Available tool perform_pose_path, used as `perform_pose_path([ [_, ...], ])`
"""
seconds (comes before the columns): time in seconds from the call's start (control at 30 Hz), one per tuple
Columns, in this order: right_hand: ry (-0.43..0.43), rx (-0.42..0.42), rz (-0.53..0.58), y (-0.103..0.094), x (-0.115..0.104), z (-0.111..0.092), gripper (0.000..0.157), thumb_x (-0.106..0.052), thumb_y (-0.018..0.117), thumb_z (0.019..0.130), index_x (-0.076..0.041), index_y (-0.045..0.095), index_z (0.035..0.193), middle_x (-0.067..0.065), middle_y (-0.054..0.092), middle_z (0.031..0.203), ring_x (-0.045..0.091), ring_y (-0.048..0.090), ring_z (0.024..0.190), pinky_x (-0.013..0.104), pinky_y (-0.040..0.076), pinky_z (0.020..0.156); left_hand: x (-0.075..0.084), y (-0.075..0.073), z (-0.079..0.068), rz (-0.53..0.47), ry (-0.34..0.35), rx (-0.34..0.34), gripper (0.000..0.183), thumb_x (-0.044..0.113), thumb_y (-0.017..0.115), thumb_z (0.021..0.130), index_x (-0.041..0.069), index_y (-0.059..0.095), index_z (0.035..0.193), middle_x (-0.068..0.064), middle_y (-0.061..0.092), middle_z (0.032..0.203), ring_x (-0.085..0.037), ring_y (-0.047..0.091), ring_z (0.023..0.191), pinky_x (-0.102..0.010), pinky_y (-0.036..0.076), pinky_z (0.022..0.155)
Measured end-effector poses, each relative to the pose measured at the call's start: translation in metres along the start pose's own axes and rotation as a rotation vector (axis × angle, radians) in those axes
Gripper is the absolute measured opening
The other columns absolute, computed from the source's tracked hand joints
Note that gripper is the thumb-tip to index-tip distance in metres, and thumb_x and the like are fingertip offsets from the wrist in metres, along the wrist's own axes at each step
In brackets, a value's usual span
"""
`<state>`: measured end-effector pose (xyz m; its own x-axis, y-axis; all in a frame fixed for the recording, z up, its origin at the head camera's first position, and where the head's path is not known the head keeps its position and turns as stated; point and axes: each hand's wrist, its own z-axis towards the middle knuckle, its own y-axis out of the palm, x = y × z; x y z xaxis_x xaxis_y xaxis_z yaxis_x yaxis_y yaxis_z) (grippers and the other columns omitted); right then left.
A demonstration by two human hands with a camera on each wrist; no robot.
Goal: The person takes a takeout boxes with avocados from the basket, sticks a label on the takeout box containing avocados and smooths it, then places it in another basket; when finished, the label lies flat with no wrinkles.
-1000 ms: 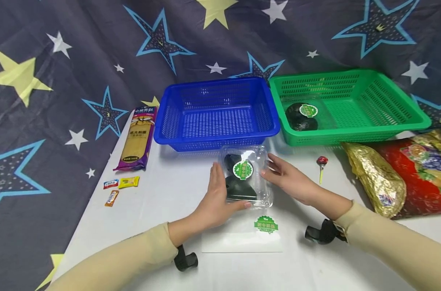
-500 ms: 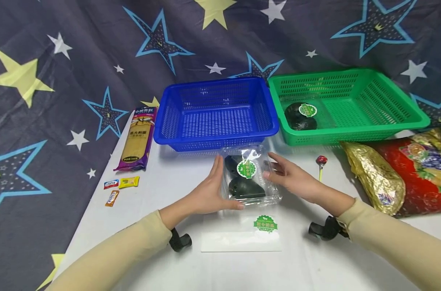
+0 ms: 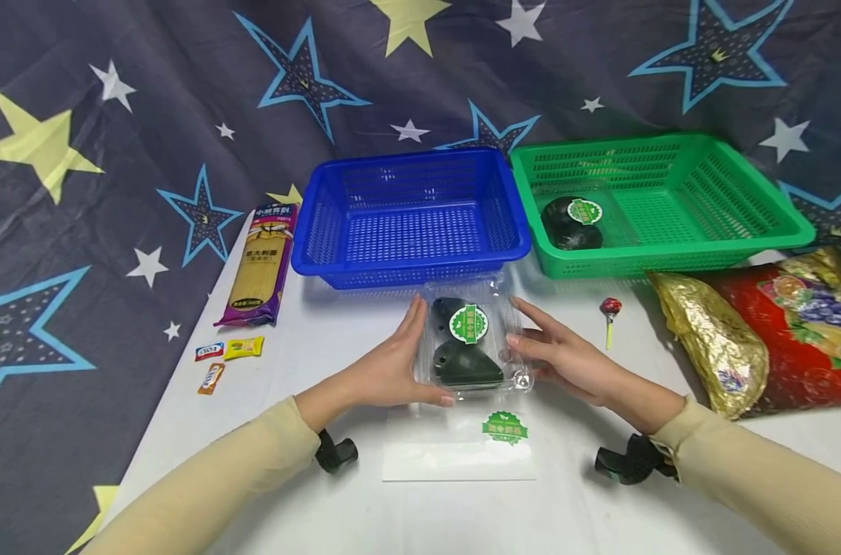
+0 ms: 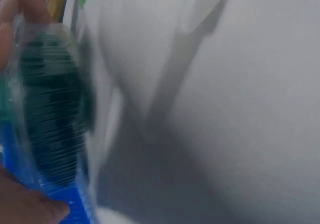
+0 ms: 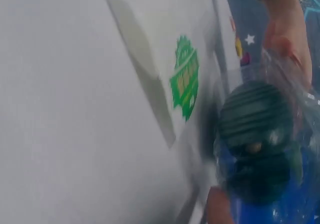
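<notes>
In the head view, a clear plastic clamshell box (image 3: 430, 370) holds dark green avocados (image 3: 467, 364) under a round green-and-white sticker (image 3: 469, 324). My left hand (image 3: 385, 366) grips its left side, thumb along the near edge. At the right side, my right hand (image 3: 566, 354) holds the box with the thumb on the edge and the fingers partly hidden behind. Both wrist views show the box's ribbed wall close up, blurred. Just nearer to me lies a clear sheet with a white strip (image 3: 458, 462) and a green sticker (image 3: 505, 427).
Behind stand a blue basket (image 3: 413, 268) and a green basket (image 3: 677, 258), the latter with a similar avocado box (image 3: 617, 220). Pasta (image 3: 257, 266) and small wrapped sweets (image 3: 243, 348) lie left. A lollipop (image 3: 610, 307) and a red-gold bag (image 3: 802, 347) lie right.
The box has shifted slightly and turned between my hands, and the avocados inside have settled differently. My left hand has moved a little left; my right hand has drawn closer round the edge.
</notes>
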<state>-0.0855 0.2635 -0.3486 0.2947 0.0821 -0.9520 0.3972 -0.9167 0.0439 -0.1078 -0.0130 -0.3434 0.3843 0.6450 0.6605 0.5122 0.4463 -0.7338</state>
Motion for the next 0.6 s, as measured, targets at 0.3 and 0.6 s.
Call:
perform_pose_path([
  [0.3, 0.025, 0.084, 0.067, 0.003, -0.006, -0.014, 0.074, -0.024, 0.054, 0.097, -0.014, 0.008, 0.155, 0.024, 0.054, 0.122, 0.019, 0.061, 0.101, 0.039, 0.052, 0.080, 0.032, -0.032, 0.042, 0.334, 0.278, 0.131, 0.091, 0.065, 0.037, 0.093, 0.006, 0.002, 0.153, -0.007, -0.009, 0.159, -0.018, -0.014, 0.144, -0.039, 0.004, 0.117],
  [0.6, 0.056, 0.035, 0.065, -0.029, -0.010, -0.051, 0.065, -0.028, 0.042, 0.102, -0.008, 0.008, 0.154, 0.026, 0.039, 0.143, 0.017, 0.060, 0.110, 0.041, 0.050, 0.088, 0.065, -0.043, 0.125, 0.352, 0.180, -0.118, 0.075, 0.061, 0.020, 0.098, 0.014, 0.008, 0.154, -0.002, -0.005, 0.160, -0.017, -0.012, 0.145, -0.033, 0.000, 0.117],
])
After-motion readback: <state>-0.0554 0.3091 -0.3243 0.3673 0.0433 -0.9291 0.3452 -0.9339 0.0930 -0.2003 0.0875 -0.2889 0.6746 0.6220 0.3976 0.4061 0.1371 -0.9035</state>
